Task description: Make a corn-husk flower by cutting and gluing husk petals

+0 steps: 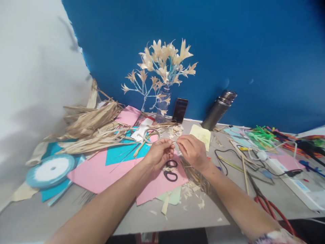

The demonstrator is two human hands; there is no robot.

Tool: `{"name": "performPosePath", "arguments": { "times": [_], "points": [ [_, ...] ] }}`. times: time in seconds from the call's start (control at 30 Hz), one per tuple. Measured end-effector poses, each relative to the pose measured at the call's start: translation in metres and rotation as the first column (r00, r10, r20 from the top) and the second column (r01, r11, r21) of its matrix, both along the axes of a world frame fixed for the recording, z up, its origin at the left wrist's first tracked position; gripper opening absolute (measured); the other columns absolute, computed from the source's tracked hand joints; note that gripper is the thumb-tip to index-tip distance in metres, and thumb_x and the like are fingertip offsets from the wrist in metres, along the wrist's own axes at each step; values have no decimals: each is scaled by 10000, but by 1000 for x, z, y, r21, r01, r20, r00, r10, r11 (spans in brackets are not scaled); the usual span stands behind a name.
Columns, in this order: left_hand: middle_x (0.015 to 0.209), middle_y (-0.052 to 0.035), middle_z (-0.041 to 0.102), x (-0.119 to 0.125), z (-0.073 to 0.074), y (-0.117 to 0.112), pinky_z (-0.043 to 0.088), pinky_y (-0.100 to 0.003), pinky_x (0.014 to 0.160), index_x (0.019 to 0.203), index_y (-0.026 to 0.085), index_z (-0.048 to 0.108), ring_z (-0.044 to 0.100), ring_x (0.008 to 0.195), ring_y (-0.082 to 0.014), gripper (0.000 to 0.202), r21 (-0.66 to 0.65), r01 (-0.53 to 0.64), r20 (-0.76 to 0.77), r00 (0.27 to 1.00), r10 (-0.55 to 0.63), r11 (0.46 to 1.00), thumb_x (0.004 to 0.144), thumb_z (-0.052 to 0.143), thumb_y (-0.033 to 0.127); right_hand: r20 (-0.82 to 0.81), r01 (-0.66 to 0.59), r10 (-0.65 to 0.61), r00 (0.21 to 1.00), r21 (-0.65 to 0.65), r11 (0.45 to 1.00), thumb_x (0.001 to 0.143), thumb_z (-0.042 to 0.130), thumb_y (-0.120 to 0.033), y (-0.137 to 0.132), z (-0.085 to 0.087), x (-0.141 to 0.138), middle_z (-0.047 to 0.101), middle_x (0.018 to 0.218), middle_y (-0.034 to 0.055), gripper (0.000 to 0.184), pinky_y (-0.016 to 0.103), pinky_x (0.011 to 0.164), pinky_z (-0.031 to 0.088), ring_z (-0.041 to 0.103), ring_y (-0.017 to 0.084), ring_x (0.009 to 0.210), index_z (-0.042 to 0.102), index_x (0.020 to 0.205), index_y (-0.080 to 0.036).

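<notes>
My left hand (pixel 160 153) and my right hand (pixel 193 151) meet over the middle of the table, fingertips close together. Both are closed in a pinch on a thin pale strip (pixel 174 142), mostly covered by the fingers; its exact kind is too small to tell. Just below my left hand lie black-handled scissors (pixel 170 175) on pink paper (pixel 152 184), their blades hidden. Behind the hands, a clear bottle (pixel 161 113) holds pale handmade flowers (pixel 165 59) on light-blue stems. A roll of white tape (pixel 151 135) rests beside my left hand.
Dried husks (pixel 93 122) are heaped at the left behind a blue ribbon spool (pixel 52 171). A phone (pixel 180 110) and a dark flask (pixel 218 110) lean on the blue wall. Red-handled shears (pixel 269 205), cables and a white power strip (pixel 291 183) occupy the right.
</notes>
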State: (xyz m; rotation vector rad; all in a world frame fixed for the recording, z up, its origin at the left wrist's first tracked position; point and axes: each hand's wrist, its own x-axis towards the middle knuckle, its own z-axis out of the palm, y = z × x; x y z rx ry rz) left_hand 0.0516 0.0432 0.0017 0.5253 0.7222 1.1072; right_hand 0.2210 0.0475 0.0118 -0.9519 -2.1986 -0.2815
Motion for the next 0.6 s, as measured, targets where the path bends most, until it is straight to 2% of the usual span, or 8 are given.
{"name": "performPosePath", "arguments": {
  "times": [0.1, 0.17, 0.2, 0.27, 0.33, 0.37, 0.43, 0.6],
  "points": [
    [603, 19, 584, 1, -1, 0, 434, -177, 476, 785, 142, 565, 517, 466, -67, 115, 74, -28, -63, 997, 33, 997, 776, 677, 120, -166, 2, -25, 986, -135, 991, 959, 535, -216, -1, -2, -1, 738, 972, 87, 161, 343, 809, 511, 664, 207, 868, 695, 967, -209],
    [612, 18, 599, 1, 1, -1, 428, -183, 477, 799, 148, 575, 524, 474, -73, 137, 181, -64, -148, 985, 92, 981, 767, 704, 179, -355, -21, -110, 929, -345, 938, 922, 578, -253, -2, -3, -2, 731, 923, 64, 137, 318, 720, 506, 634, 175, 739, 688, 985, -203],
    [612, 17, 604, 1, 2, -1, 425, -188, 479, 803, 150, 583, 528, 477, -78, 143, 247, -79, -193, 973, 129, 966, 764, 709, 205, -447, -80, -159, 880, -471, 878, 893, 614, -284, -2, -4, -3, 725, 878, 50, 139, 299, 657, 491, 604, 157, 670, 688, 974, -198],
    [595, 24, 598, 0, 5, -3, 419, -196, 482, 804, 155, 599, 527, 480, -84, 146, 359, -92, -264, 944, 195, 929, 763, 706, 244, -591, -292, -244, 769, -664, 688, 808, 700, -337, -3, -4, -4, 716, 805, 30, 183, 263, 551, 434, 543, 128, 577, 690, 918, -190],
    [555, 40, 566, 0, 8, -6, 406, -200, 477, 794, 164, 609, 510, 472, -88, 142, 422, -93, -311, 920, 240, 902, 766, 697, 272, -682, -498, -297, 668, -707, 502, 728, 763, -342, -4, -1, -4, 718, 788, 28, 222, 237, 495, 376, 499, 103, 534, 695, 867, -182],
    [539, 46, 551, 0, 9, -7, 400, -202, 474, 791, 168, 614, 499, 467, -89, 138, 441, -91, -331, 908, 256, 893, 769, 691, 281, -709, -563, -316, 631, -698, 443, 700, 780, -330, -5, 1, -3, 721, 794, 31, 228, 227, 479, 352, 482, 93, 522, 701, 853, -180],
    [534, 48, 546, 0, 10, -8, 396, -205, 476, 786, 173, 628, 487, 465, -89, 125, 477, -88, -369, 883, 290, 875, 776, 681, 286, -737, -624, -331, 590, -676, 392, 672, 798, -315, -7, 6, -3, 720, 795, 33, 226, 214, 466, 321, 464, 81, 516, 717, 833, -178],
    [584, 27, 586, 2, 10, -10, 412, -210, 508, 748, 177, 663, 505, 502, -91, 96, 546, -77, -438, 823, 363, 834, 781, 682, 265, -751, -651, -339, 567, -660, 374, 695, 818, -416, -9, 9, -2, 681, 698, 19, 278, 209, 450, 296, 431, 72, 490, 701, 751, -170]
  ]
}}
